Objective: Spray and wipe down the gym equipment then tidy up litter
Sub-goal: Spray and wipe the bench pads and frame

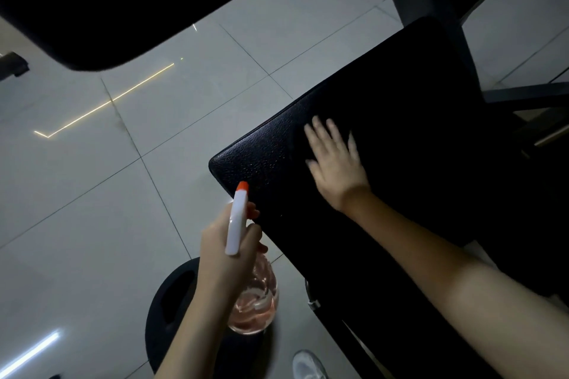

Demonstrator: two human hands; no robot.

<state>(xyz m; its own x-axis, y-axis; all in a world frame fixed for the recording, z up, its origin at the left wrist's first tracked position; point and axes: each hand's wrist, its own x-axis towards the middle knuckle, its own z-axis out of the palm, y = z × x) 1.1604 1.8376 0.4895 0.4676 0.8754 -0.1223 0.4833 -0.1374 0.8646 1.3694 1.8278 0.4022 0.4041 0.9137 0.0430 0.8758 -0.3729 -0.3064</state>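
Left hand (229, 243): it is wrapped tight around the neck of the spray bottle (246, 271). One finger curls over the front, by the trigger.
Right hand (334, 160): it is open and flat, fingers spread a little. The palm lies on the black pad (400, 120). It looks blurry. No cloth can be seen under it, but the picture is too dark to be sure.
Spray bottle: it has a white top with an orange tip. The tip points up and away, near the pad's corner. The round see-through belly hangs below the hand with pinkish water inside.
Black pad: it is dark and bumpy like leather, with round corners. It sits at a slant on the right side.
Floor (107, 194): pale shiny tiles with thin lines of light.
Round black thing (172, 301): it sits on the floor under the bottle.
Shoe (308, 364): a white one, at the bottom edge.
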